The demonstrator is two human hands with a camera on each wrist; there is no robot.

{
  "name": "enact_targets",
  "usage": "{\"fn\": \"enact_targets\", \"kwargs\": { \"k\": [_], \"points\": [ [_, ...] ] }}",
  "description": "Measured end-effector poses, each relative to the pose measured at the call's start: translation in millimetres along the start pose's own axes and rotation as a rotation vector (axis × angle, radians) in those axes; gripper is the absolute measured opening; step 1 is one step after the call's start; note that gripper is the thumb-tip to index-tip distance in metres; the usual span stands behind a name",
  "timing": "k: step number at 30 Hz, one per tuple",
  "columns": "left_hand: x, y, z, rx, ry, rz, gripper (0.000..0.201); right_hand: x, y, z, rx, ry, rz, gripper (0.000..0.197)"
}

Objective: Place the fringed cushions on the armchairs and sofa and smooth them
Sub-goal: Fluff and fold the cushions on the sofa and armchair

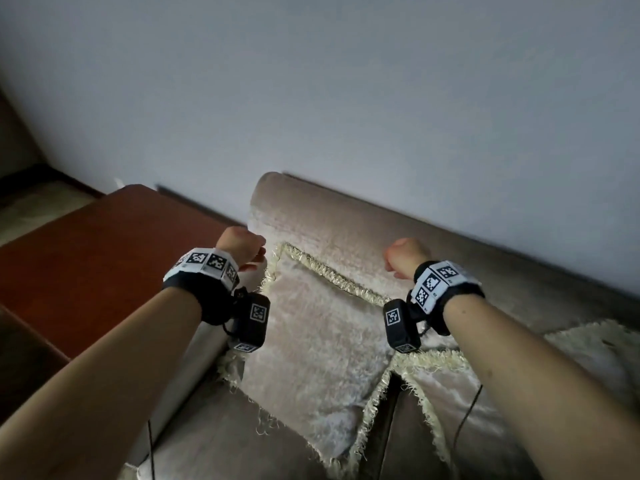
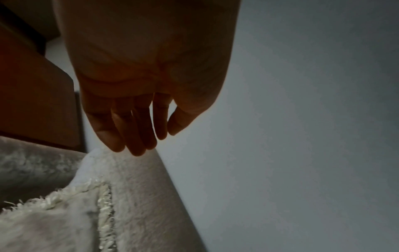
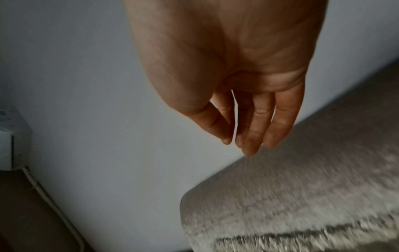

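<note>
**Cushion up on the sofa, hands off, smoothing not confirmed**

Nearest you: both forearms w/ black wrist straps and checker-marker tags reach fwd over the seat. Beneath them the beige plush square cushion w/ cream fringe (image 1: 311, 344) leans on the backrest of the taupe velvet sofa (image 1: 349, 220), turned corner-up like a diamond, lower corner on the seat. Just right of it a second fringed cushion (image 1: 467, 386) lies flatter on the seat; the two fringes meet or overlap, can't tell which.

Further out: your left hand (image 1: 240, 247) hovers by the top-left fringe, fingers loosely extended, holding nothing per the left wrist view. Your right hand (image 1: 405, 256) hangs in front of the backrest, fingers relaxed and straight, also empty; right wrist view is blurred.

Behind: reddish-brown wooden table (image 1: 104, 258) left of the sofa, then the plain grey wall (image 1: 346, 81).

Progress, my read: sofa placement looks done for one cushion at least; the flat one probably wants propping. Armchairs aren't in view, so that part can't be judged.
</note>
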State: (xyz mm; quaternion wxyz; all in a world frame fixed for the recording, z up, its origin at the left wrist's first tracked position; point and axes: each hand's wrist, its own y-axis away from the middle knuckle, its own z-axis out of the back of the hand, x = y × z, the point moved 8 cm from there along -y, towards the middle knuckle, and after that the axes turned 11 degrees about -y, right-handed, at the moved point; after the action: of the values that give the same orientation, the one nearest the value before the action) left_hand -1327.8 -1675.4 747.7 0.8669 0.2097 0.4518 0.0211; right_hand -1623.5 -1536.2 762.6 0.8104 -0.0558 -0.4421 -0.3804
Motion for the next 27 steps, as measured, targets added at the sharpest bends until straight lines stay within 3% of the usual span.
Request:
{"fn": "enact_targets", "kwargs": {
  "k": [5,10,12,15,16,18,20,24,27],
  "points": [
    [16,-93,-2,0.008,-0.095,0.003,0.018,-16,-46,-54,0.005,0.094,-0.081,0.026],
    [58,-188,-62,0.185,-0.194,0.055,0.021,-51,-87,-110,0.013,0.202,-0.226,0.021],
    [80,-217,-91,0.264,-0.246,0.078,0.02,-71,-109,-138,0.04,0.223,-0.275,0.048],
    [119,-250,-132,0.318,-0.439,0.109,0.09,-107,-137,-201,0.188,0.372,-0.265,0.107],
    [131,-259,-147,0.331,-0.499,0.1,0.104,-122,-142,-223,0.243,0.427,-0.276,0.119],
    [151,-271,-178,0.372,-0.62,0.073,0.127,-151,-149,-254,0.29,0.509,-0.325,0.134],
    [168,-281,-208,0.407,-0.69,0.09,0.149,-166,-159,-264,0.247,0.608,-0.33,0.14],
    [183,-297,-237,0.436,-0.734,0.198,0.155,-177,-177,-270,0.158,0.669,-0.341,0.138],
    [196,-306,-237,0.376,-0.71,0.199,0.157,-180,-182,-280,0.105,0.687,-0.348,0.136]
  ]
}}
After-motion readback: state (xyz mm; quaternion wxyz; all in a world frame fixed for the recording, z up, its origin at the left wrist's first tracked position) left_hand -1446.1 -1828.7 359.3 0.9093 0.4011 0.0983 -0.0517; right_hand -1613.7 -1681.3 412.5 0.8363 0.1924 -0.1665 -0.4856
